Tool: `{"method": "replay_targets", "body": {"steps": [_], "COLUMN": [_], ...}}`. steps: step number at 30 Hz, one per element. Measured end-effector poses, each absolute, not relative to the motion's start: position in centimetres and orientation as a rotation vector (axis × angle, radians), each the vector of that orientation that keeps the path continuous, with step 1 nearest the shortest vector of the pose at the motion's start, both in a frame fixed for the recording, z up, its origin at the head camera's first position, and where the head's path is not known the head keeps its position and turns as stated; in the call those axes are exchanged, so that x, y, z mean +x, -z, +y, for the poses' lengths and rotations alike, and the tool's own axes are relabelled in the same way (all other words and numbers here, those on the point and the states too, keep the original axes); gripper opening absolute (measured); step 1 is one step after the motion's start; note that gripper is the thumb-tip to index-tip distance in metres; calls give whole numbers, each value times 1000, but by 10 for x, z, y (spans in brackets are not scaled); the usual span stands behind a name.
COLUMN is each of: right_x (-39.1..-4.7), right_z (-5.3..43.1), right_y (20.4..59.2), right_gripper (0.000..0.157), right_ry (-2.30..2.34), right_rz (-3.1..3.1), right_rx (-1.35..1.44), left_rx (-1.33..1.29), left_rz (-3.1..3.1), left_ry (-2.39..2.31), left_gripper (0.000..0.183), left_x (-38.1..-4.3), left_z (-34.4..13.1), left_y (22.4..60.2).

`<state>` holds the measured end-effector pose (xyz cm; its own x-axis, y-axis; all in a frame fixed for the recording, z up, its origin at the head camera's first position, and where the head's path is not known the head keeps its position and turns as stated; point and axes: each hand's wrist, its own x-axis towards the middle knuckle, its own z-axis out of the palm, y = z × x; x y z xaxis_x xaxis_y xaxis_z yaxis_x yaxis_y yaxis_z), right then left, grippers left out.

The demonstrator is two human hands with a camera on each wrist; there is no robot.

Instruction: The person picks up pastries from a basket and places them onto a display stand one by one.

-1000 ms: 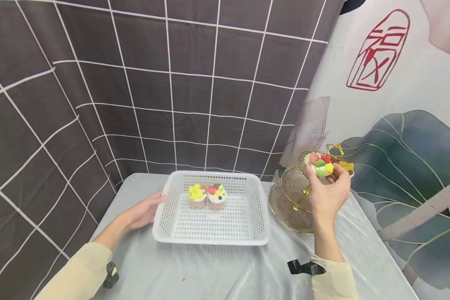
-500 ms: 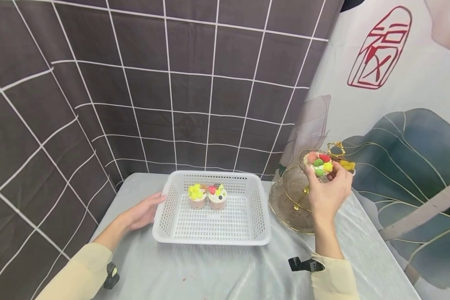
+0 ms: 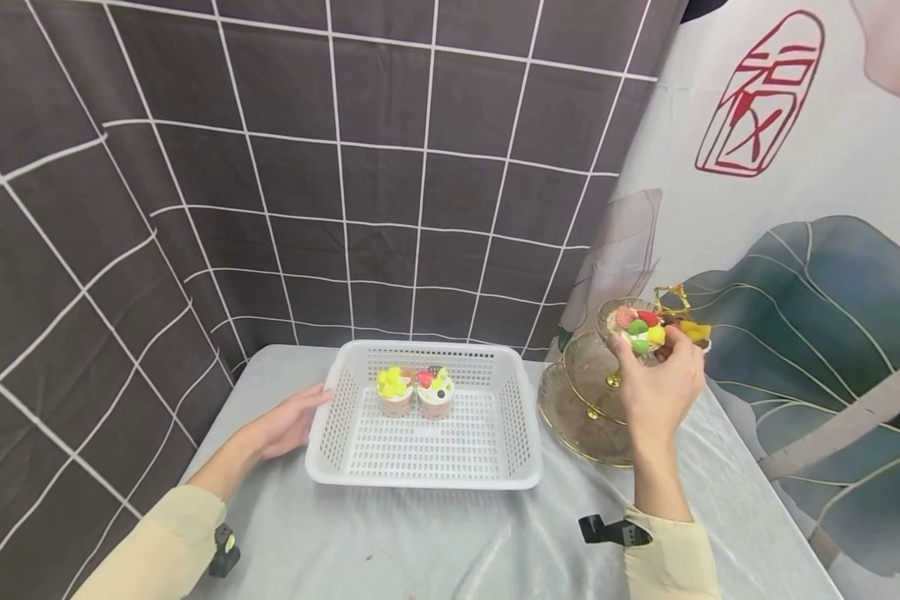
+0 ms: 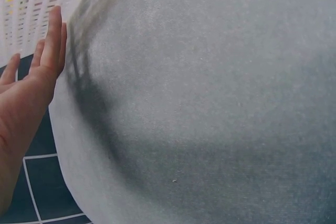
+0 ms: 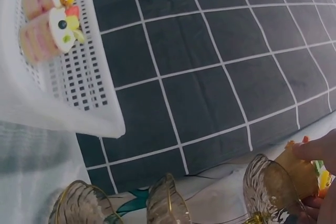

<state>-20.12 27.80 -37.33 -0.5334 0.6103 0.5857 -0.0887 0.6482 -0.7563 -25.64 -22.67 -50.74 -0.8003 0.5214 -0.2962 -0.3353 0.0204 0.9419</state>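
My right hand [image 3: 662,392] pinches a small fruit-topped cake [image 3: 637,327] between thumb and fingers. Red, green, yellow and pink pieces sit on its cream top. It is held at the top plate of a three-tier cake stand [image 3: 573,429], and in the right wrist view the cake's side [image 5: 297,174] overlaps that glass plate [image 5: 257,190]. My left hand [image 3: 288,423] rests its straight fingers at the left rim of a white plastic basket [image 3: 423,482]. Inside the basket stand a yellow-topped cup cake [image 3: 395,393] and a cup cake with red and green topping [image 3: 435,398], side by side.
Behind my right fingers, another cake [image 3: 694,332] with yellow and brown topping shows at the stand's top. A gold handle [image 3: 671,297] rises there. A pale cloth covers the table [image 3: 435,542]. Dark grid-patterned fabric [image 3: 375,200] hangs behind and to the left.
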Motion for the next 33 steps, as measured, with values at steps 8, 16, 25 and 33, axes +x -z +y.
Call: {"method": "replay_targets", "body": {"steps": [8, 16, 25, 33], "right_x": [-200, -200, -204, -205], "right_z": [284, 286, 285, 287], "right_y": [374, 373, 372, 372], "right_gripper": [64, 61, 64, 67], "right_ry": [-930, -917, -932, -925], "right_rz": [-1971, -1982, -1982, -2016], "right_rx": [-439, -469, -492, -503], "left_rx": [184, 190, 180, 170], "left_rz": [1703, 1708, 1704, 1720], "left_ry": [-1840, -1833, -1841, -1838], "left_gripper": [70, 70, 71, 70], "left_x": [-257, -257, -256, -256], "left_z": [-227, -227, -227, -228], "left_y": [507, 508, 509, 509]}}
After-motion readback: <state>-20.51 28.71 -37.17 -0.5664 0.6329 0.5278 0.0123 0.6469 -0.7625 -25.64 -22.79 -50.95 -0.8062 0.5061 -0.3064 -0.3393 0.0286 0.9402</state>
